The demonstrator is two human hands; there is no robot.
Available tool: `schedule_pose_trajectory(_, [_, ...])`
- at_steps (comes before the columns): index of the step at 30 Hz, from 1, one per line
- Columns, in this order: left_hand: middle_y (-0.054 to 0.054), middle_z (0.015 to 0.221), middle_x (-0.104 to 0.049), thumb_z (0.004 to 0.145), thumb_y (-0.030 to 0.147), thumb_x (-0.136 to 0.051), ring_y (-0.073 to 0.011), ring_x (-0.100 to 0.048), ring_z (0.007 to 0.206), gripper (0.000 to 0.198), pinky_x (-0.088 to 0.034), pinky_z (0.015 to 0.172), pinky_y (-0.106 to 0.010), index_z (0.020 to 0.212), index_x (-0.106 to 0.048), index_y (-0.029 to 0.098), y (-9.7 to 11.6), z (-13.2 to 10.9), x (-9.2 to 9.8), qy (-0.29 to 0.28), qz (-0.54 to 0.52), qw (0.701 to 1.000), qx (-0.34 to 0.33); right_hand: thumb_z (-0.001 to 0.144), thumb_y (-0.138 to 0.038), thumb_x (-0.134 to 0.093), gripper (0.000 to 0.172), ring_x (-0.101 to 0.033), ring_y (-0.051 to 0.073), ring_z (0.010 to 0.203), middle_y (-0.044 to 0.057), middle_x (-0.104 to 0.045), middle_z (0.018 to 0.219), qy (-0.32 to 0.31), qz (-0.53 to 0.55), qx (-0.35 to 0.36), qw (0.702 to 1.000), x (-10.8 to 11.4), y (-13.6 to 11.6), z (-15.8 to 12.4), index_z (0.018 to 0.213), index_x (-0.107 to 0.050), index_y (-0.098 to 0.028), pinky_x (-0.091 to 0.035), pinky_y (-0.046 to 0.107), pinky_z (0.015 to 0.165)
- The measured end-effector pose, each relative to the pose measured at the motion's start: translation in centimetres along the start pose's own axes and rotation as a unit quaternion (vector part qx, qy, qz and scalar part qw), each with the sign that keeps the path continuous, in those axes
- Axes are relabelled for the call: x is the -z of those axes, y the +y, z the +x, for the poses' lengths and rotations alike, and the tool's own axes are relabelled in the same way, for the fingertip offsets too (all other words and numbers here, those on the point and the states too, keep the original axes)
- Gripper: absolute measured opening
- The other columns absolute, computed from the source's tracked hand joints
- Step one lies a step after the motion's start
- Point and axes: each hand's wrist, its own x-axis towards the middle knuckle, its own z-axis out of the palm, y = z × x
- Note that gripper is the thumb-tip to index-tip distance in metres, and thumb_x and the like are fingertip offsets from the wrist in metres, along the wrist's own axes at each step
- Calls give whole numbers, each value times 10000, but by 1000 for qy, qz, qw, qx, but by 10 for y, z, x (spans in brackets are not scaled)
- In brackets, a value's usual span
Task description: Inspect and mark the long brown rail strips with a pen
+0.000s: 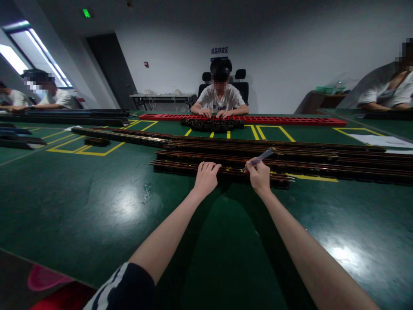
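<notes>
My left hand lies on the nearest long dark strip, its fingers stretched over the strip and slightly apart. Between the fingers of my right hand is a pen with a pale, see-through barrel. Its lower end points down and left at the same strip, with the upper end tilted up to the right. Whether the tip touches the strip, I cannot tell. Small yellow marks show along the strip between my hands. Behind it, more long dark strips with coppery rods lie side by side.
A green table with yellow tape lines spreads all around. Across it, a person handles a pile of black pieces beside a long red slotted rail. White paper lies at right, and dark bars are stacked at left.
</notes>
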Motion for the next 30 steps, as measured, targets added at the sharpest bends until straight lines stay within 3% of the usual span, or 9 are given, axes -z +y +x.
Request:
schedule_pose_trajectory(13, [-80,1198,-635,836,70,-392,-203,-534,1177,458,-293,1124,-436,1246,-568,172,-2,1,-2,-1,-30,999,-17,837,-536,-454,349,-608,214,511,31,-612,534,-6,-34,19,999,0,-3,0,733,-534,-213,-440,316,560])
schedule_pose_trajectory(30, [-82,1183,-643,893,343,-492,-232,-556,1140,342,-295,1104,-458,1193,-575,201,-1,3,-2,-6,-27,999,-15,850,-533,-455,344,-601,208,537,39,-614,559,-5,-60,27,998,0,-3,-1,745,-534,-215,-447,306,562])
